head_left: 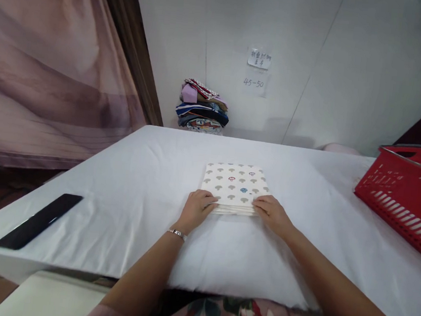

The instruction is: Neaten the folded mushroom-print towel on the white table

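Note:
A folded white cloth (236,181) printed with small mushrooms lies flat on the white-covered table in front of me. Most mushrooms are grey; one is red and one blue. Several layers show along its near edge. At the near left corner, my left hand (199,207), with a silver bracelet on the wrist, pinches the cloth between thumb and fingers. My right hand (271,213) grips the near right corner in the same way.
The white-covered table (149,172) has a black flat panel (40,221) on its left side. A red plastic basket (408,192) with a metal handle stands at the right. Beyond the far edge rises a stack of folded fabrics (203,108) against the wall.

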`<state>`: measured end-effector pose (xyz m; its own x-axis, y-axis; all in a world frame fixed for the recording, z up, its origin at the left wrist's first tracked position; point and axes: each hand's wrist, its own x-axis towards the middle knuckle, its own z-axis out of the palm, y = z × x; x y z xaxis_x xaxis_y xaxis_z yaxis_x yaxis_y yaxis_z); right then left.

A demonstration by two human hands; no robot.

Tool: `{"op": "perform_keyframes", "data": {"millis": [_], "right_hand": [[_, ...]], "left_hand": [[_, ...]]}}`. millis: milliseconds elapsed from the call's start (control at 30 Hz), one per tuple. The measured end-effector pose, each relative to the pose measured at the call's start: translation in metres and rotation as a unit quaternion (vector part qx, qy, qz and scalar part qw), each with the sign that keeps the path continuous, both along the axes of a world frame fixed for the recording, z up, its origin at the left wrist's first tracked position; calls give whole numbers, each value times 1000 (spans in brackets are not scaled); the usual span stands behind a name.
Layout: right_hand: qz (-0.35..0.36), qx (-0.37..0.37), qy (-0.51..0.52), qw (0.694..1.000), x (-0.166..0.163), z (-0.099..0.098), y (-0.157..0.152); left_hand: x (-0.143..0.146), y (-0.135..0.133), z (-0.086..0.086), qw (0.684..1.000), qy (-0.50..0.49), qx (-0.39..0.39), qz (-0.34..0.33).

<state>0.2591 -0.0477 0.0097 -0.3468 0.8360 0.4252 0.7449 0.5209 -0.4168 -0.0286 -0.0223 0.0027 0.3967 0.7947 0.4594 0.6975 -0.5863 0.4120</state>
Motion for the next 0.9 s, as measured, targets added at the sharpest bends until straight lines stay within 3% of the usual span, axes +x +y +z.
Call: {"op": "perform_keyframes", "data": {"millis": [233, 467, 900], "right_hand": [[2, 22, -25, 999, -8, 1, 5], [-8, 36, 6, 999, -12, -1, 4], [31, 100, -15, 994, -15, -10, 3]], "left_hand": [[2, 0, 0, 1000, -4, -8, 15], [8, -2, -4, 998, -26, 46, 19], [12, -6, -1, 997, 33, 63, 10]]}}
